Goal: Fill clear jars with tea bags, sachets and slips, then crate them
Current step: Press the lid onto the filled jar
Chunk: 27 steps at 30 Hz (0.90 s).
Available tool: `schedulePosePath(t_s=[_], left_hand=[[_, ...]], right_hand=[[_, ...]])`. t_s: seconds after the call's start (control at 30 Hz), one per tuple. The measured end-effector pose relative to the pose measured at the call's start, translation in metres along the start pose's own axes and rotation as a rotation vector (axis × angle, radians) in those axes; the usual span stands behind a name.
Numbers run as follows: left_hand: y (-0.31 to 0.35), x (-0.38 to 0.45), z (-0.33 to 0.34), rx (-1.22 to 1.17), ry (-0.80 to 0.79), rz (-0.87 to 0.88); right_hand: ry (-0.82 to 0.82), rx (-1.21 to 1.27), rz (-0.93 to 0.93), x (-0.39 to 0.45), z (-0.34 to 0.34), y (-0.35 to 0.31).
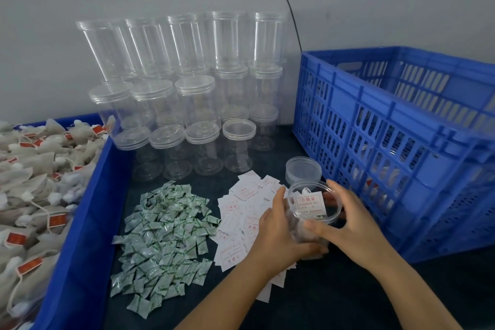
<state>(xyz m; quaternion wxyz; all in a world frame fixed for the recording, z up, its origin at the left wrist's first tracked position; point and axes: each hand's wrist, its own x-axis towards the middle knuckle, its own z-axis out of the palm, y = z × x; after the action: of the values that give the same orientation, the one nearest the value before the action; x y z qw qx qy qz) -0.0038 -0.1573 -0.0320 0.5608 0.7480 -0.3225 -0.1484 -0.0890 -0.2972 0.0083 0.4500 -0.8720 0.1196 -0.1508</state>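
An open clear jar (313, 211) stands on the dark table, filled with tea bags, with a white slip printed in red lying on top inside its mouth. My left hand (278, 233) grips the jar's left side. My right hand (345, 220) curls round its right side and rim. The jar's clear lid (303, 169) lies just behind it. A pile of white slips (241, 222) lies left of the jar, and a heap of green-and-white sachets (163, 236) lies further left. Tea bags with red tags (34, 195) fill a blue bin (88, 222) at the left.
Stacked empty clear jars (187, 94) with lids stand at the back against the grey wall. A large blue slatted crate (396, 147) fills the right side, with jars dimly visible through its wall. A black cable (288, 2) runs down the wall.
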Motion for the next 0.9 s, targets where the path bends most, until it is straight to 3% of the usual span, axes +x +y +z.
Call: schedulePosePath(t_s=[0.17, 0.4, 0.5, 0.6, 0.7, 0.9], left_hand=[[0.003, -0.003, 0.003, -0.085, 0.035, 0.089], [0.028, -0.007, -0.008, -0.08, 0.038, 0.13], [0.048, -0.008, -0.011, -0.081, 0.017, 0.179], [0.068, -0.004, -0.012, -0.161, 0.01, 0.276], [0.076, 0.006, -0.011, -0.129, 0.034, 0.266], [0.08, 0.03, -0.011, 0.014, 0.042, 0.179]], right_hand=[[-0.095, -0.181, 0.006, 0.003, -0.02, -0.015], [-0.486, -0.696, -0.056, 0.024, -0.067, -0.088], [-0.567, -0.873, -0.054, 0.032, -0.082, -0.127], [-0.576, -0.908, -0.084, 0.037, -0.098, -0.161], [-0.54, -0.929, -0.065, 0.044, -0.121, -0.193], [-0.262, -0.736, -0.028, 0.07, -0.184, -0.244]])
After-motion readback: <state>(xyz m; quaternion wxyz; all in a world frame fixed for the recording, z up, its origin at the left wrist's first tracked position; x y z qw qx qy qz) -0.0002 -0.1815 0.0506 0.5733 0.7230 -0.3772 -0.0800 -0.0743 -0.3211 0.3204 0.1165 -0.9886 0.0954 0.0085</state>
